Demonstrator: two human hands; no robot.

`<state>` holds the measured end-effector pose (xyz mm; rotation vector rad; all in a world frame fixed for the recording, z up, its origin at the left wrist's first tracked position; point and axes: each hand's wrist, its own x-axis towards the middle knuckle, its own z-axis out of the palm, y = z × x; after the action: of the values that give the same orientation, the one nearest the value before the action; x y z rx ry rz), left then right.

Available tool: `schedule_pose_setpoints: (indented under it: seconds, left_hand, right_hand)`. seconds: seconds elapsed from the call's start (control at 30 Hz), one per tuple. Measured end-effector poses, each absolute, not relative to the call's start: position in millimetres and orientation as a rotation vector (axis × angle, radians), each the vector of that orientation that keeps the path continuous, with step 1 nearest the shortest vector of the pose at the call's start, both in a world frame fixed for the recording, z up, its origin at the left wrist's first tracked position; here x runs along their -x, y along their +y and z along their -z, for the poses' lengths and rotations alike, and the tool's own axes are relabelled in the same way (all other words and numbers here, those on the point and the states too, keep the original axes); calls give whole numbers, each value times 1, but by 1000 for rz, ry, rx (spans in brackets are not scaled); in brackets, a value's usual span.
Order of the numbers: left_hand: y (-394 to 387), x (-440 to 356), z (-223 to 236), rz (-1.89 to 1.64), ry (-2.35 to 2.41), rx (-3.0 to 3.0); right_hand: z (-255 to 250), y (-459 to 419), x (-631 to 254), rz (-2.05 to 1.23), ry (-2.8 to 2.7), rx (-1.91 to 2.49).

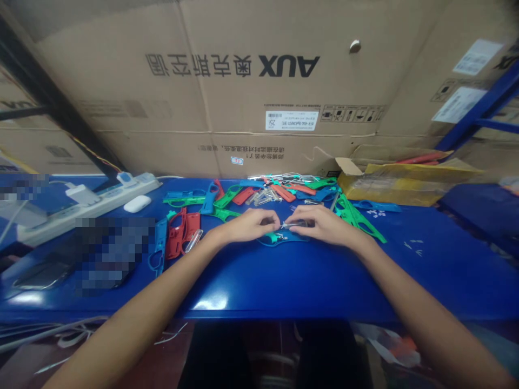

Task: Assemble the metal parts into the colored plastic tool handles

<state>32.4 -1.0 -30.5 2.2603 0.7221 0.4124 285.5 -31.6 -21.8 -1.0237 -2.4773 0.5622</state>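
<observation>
Both my hands meet at the middle of the blue table (284, 275). My left hand (253, 224) is curled, its fingers pressing on a teal plastic frame piece (279, 237) that lies flat on the table. My right hand (320, 222) pinches a small clear tube (294, 223) over the same teal piece. Behind the hands lies a heap of red, green, blue and teal plastic pieces (284, 192) mixed with clear tubes.
Red plastic pieces (182, 232) and a blue piece (159, 243) lie to the left. A white power strip (93, 202) with a charger and a white earbud case (137, 203) sit at the far left. An open cardboard box (405, 181) stands at the right. Large cartons (243, 81) wall the back.
</observation>
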Motion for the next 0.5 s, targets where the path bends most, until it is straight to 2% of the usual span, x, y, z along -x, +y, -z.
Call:
schedule_pose_setpoints:
  seconds: [0.5]
  left_hand:
    - [0,-35,33,-411,749,-2351]
  right_hand:
    - [23,-33,-284,-497,-2520,993]
